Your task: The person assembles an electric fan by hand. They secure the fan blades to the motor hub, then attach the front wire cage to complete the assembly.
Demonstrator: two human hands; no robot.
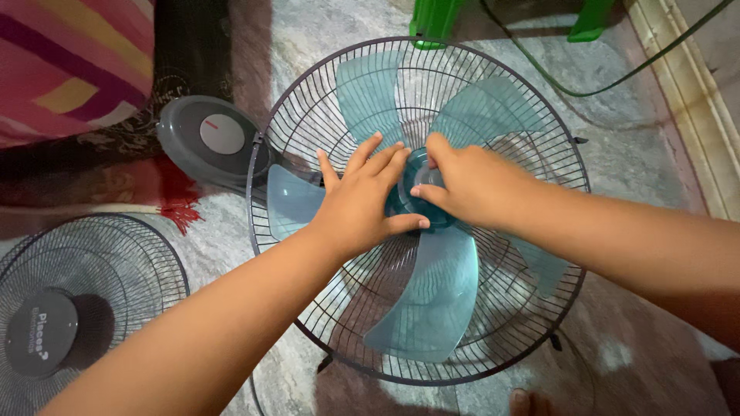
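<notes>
Leftmost, front grille: a detached round wire fan grille with a dark grey centre cap lies flat on the floor at the lower left corner.
Cloth: a pink, purple and yellow striped fabric fills the upper left corner.
Motor housing: a grey rounded fan body with a pale disc on it sits just left of the rear grille, touching its rim.
Rear grille: a large round wire guard lies on the marble floor in the middle of the view.
Blade: a translucent teal five-blade fan blade rests inside the rear grille.
Left hand: the left hand lies flat on the blade beside the hub, fingers spread wide, thumb against the hub.
Hub: the teal centre hub sits between both hands.
Right hand: the right hand has its fingers closed narrowly around the hub's small cap.
Green stool: green plastic legs stand beyond the grille's top edge.
Cable: a dark cord curves across the floor at upper right.
</notes>
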